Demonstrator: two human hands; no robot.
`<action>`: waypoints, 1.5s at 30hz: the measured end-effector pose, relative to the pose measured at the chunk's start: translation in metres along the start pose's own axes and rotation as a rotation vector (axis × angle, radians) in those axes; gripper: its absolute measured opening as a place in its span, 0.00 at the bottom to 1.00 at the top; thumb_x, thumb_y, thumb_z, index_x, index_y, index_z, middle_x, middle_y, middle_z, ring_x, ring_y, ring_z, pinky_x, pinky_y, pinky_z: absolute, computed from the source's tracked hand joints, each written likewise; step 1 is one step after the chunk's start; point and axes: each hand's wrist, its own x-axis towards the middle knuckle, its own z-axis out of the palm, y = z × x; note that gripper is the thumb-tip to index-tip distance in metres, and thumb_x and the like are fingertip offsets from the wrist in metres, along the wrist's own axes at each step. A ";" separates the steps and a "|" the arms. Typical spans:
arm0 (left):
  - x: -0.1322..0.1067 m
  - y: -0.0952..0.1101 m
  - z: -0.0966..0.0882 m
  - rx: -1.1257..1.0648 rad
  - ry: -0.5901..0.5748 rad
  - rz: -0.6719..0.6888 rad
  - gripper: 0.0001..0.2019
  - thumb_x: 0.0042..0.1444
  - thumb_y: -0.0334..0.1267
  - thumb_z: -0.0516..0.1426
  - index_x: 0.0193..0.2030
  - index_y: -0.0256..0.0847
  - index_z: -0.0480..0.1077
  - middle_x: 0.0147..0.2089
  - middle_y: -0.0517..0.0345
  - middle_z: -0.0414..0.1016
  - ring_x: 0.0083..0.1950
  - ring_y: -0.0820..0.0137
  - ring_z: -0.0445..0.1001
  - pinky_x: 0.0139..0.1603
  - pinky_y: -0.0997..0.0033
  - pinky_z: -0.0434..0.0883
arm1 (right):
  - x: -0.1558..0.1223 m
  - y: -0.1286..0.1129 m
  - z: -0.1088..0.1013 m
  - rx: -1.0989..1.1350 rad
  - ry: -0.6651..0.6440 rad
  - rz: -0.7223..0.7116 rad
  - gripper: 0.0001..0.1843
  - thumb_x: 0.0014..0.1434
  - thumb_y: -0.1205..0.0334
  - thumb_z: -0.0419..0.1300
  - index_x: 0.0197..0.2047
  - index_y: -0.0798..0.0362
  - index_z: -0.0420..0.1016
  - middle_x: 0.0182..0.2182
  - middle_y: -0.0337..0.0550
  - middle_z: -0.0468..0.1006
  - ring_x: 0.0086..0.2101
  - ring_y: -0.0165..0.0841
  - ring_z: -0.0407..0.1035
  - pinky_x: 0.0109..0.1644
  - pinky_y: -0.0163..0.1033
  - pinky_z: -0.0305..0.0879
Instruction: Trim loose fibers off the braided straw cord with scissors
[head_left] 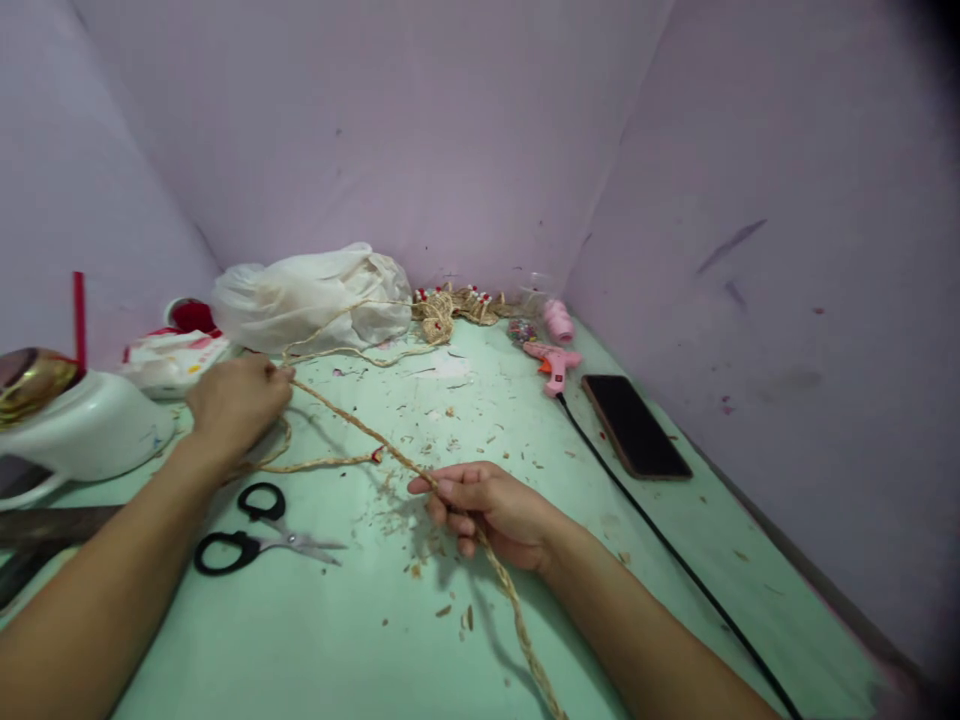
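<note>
In the head view, a braided straw-coloured cord (375,436) stretches straight between the two hands, over the middle of the surface (247,650). The left hand (244,395), toward the left edge, has its fingers closed on the cord; the right hand (495,510) pinches it between thumb and fingers, its lower part trailing toward the near edge. A red-tipped strand (322,465) lies just beyond black-handled scissors (292,540). Along the far edge sit a white plastic bag (315,295) and a ball of twine (437,320). Near the right edge lie a pink glue gun (555,365) and a dark phone (636,427); a white mug (97,425) sits at the left edge
</note>
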 end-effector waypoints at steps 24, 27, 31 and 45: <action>-0.059 0.055 -0.032 -0.601 -0.475 0.912 0.06 0.51 0.31 0.52 0.31 0.38 0.70 0.32 0.58 0.71 0.33 0.74 0.68 0.35 0.77 0.63 | -0.005 0.004 -0.001 -0.044 0.021 -0.015 0.15 0.40 0.68 0.66 0.33 0.60 0.70 0.23 0.43 0.77 0.18 0.25 0.67 0.23 0.32 0.65; -0.060 0.054 -0.034 -0.485 -0.510 0.938 0.08 0.51 0.32 0.52 0.35 0.40 0.71 0.35 0.57 0.73 0.35 0.73 0.69 0.35 0.76 0.63 | -0.005 0.003 0.001 -0.037 0.087 -0.024 0.16 0.36 0.70 0.68 0.30 0.59 0.68 0.22 0.44 0.77 0.17 0.26 0.68 0.23 0.33 0.65; -0.058 0.053 -0.036 -0.413 -0.493 0.951 0.08 0.50 0.31 0.51 0.33 0.41 0.72 0.33 0.59 0.73 0.33 0.73 0.69 0.34 0.77 0.63 | -0.005 0.002 0.002 -0.045 0.111 -0.020 0.17 0.35 0.70 0.68 0.29 0.59 0.68 0.21 0.42 0.77 0.17 0.26 0.68 0.23 0.33 0.64; -0.080 0.064 0.002 -0.314 0.153 0.720 0.19 0.56 0.43 0.47 0.16 0.38 0.61 0.18 0.59 0.62 0.21 0.75 0.58 0.23 0.72 0.50 | -0.002 0.009 0.008 -0.173 0.097 0.080 0.15 0.38 0.61 0.68 0.28 0.61 0.72 0.15 0.37 0.70 0.14 0.22 0.62 0.19 0.30 0.59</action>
